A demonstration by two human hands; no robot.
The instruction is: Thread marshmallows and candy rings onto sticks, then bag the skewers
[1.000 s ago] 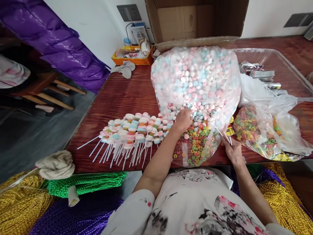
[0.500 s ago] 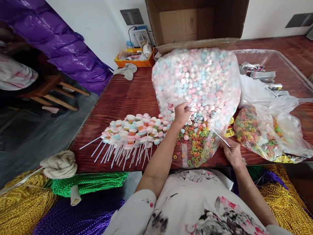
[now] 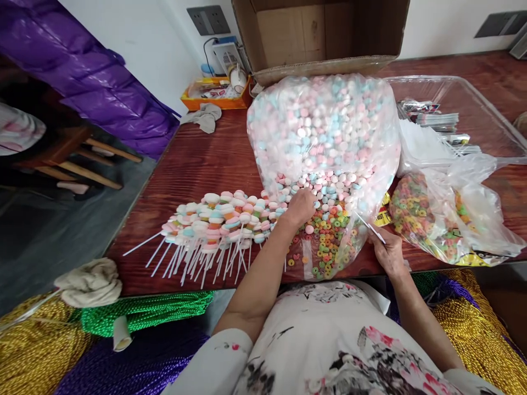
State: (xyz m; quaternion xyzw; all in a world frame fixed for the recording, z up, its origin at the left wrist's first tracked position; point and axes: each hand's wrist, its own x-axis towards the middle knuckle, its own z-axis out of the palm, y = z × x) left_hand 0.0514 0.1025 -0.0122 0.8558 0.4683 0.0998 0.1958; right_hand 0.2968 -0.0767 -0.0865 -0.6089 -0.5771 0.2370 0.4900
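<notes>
Marshmallows (image 3: pixel 335 181), pink, white and pale blue, loose at the near end of a large clear plastic bag (image 3: pixel 390 131) on the red-brown table (image 3: pixel 193 159); many more behind, inside the film. Fruit-coloured rings (image 3: pixel 327 241) spread on the near side of them.

Left hand (image 3: pixel 301 207): among the marshmallows, fingers curled downward, nearly closed. Fingertips partly hidden from where I stand; cannot tell whether a sweet is between them. Right hand (image 3: pixel 388 253): closed in a pinch on at least one white stick (image 3: pixel 376 233), free end slanting toward the bag. Cannot tell whether that tip touches the film.

Filled sticks (image 3: pixel 218 219) heaped to the left, bare ends toward the worker.

Handling, my judgement: picking among the marshmallows calls for a light pinch at the edges, since a soft sweet would dent. Best to choose a whole one, hold the stick low and steady, and keep its tip clear of loose film, which could snag.

Labels: yellow wrapper (image 3: pixel 385 211) beside the bag bears dark print, too small to read. Second bag of rings (image 3: pixel 414 203) shows a yellow and black printed strip, also illegible. No brand made out.
</notes>
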